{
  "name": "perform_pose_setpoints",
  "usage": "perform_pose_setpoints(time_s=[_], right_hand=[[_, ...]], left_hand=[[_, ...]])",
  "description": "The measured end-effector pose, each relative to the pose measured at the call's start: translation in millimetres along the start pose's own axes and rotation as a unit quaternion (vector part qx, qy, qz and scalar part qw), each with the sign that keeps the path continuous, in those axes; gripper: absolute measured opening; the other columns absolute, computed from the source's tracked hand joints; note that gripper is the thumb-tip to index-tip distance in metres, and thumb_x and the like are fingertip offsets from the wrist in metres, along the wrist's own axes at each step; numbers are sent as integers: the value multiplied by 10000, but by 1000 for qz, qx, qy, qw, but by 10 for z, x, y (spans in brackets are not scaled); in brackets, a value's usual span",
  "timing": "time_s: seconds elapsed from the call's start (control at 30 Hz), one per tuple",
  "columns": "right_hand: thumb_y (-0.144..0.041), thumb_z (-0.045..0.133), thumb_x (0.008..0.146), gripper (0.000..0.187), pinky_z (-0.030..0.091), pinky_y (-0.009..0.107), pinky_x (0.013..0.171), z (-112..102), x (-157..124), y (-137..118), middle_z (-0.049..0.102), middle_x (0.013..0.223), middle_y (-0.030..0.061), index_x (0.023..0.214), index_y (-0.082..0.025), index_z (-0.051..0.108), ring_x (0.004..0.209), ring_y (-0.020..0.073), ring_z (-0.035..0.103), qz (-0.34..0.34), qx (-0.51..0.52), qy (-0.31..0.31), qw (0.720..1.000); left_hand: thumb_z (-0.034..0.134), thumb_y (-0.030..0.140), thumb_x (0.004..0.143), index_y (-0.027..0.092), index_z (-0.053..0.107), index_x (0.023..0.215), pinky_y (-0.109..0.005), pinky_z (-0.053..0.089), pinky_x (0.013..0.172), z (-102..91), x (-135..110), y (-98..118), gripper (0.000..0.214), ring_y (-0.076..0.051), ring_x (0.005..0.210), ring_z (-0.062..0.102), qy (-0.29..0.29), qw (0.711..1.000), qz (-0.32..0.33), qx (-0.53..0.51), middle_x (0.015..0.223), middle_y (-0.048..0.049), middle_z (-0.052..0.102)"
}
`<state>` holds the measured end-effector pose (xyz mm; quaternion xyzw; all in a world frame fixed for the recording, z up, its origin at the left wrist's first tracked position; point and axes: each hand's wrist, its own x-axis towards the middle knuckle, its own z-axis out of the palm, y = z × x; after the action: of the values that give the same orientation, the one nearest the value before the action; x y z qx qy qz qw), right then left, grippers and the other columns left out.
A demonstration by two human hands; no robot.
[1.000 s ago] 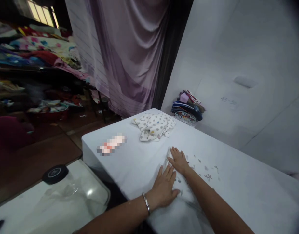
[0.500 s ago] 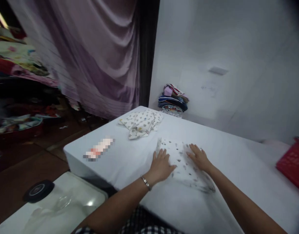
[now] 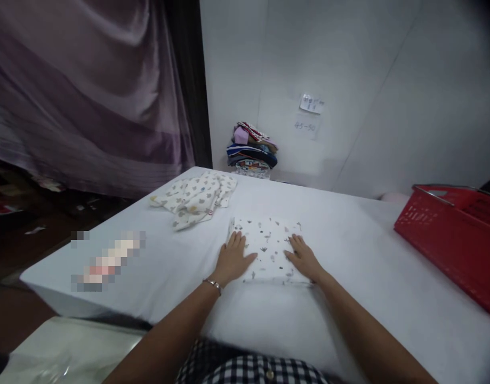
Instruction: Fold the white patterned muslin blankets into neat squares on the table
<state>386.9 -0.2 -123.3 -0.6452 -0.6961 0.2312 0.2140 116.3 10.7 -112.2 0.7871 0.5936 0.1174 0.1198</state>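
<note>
A folded white cloth [image 3: 271, 256] with small printed plants and birds lies flat on the white-covered table [image 3: 348, 240]. My left hand [image 3: 232, 258] rests on its left edge, fingers stretched out and thumb pointing inward. Over the right edge lies my right hand [image 3: 304, 258], also flat with its fingers spread. Neither hand grips anything. Farther back on the left is a loosely crumpled white garment [image 3: 200, 197] with grey and yellow motifs, apart from both hands.
A red plastic basket [image 3: 452, 240] with a metal handle stands at the right. Behind the table's far edge rises a stack of folded clothes [image 3: 251, 149]. A pixelated item [image 3: 109, 261] lies at the left. A pale glossy surface [image 3: 77, 352] sits lower left.
My view has turned right, bringing more of the red basket into sight. The folded cloth now lies squarer and flatter between my hands, its near right corner no longer sticking out.
</note>
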Motion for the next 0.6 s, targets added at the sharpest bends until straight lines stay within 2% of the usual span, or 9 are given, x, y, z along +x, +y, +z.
perform_pose_setpoints(time_s=[0.07, 0.13, 0.23, 0.3, 0.43, 0.6], right_hand=[[-518, 408, 840, 643, 157, 375, 1099, -101, -24, 27, 205, 1466, 58, 1378, -176, 324, 1352, 198, 143, 31, 111, 39, 993], [-492, 431, 843, 628, 223, 341, 1084, -200, -63, 73, 248, 1453, 54, 1380, -186, 318, 1330, 192, 227, 82, 222, 85, 968], [-406, 537, 812, 649, 360, 294, 1007, -300, -101, 152, 342, 1411, 76, 1377, -179, 313, 1257, 200, 371, 164, 329, 91, 925], [-350, 572, 796, 667, 442, 278, 921, -339, -89, 192, 413, 1362, 103, 1375, -157, 304, 1174, 202, 467, 203, 357, 71, 909], [-348, 608, 773, 681, 523, 284, 750, -412, 13, 214, 525, 1237, 153, 1349, -117, 329, 992, 210, 582, 246, 362, 40, 898], [-429, 652, 726, 501, 526, 278, 605, -485, 145, 151, 626, 1049, 160, 1098, -105, 566, 786, 200, 627, 278, 352, -14, 894]], left_hand=[[331, 588, 822, 133, 320, 1359, -437, 198, 1074, -10, 23, -10, 704, -241, 1370, 80, 8, 1000, 1, -26, 1481, -105, 172], [369, 523, 836, 124, 347, 1339, -388, 189, 1090, -20, 43, -34, 643, -232, 1369, 93, 33, 998, -5, -61, 1481, -110, 173], [409, 421, 843, 100, 331, 1337, -341, 190, 1097, -67, 77, -80, 594, -236, 1360, 144, 72, 988, -62, -118, 1472, -136, 187], [455, 377, 821, 87, 319, 1336, -334, 221, 1083, -133, 116, -110, 607, -252, 1332, 234, 67, 978, -127, -153, 1442, -159, 261], [593, 356, 729, 79, 340, 1312, -359, 286, 1031, -290, 230, -169, 693, -294, 1256, 366, 21, 945, -236, -225, 1354, -187, 401], [713, 362, 607, 65, 448, 1217, -336, 412, 881, -373, 339, -235, 728, -313, 1144, 483, -3, 914, -278, -297, 1262, -210, 494]])
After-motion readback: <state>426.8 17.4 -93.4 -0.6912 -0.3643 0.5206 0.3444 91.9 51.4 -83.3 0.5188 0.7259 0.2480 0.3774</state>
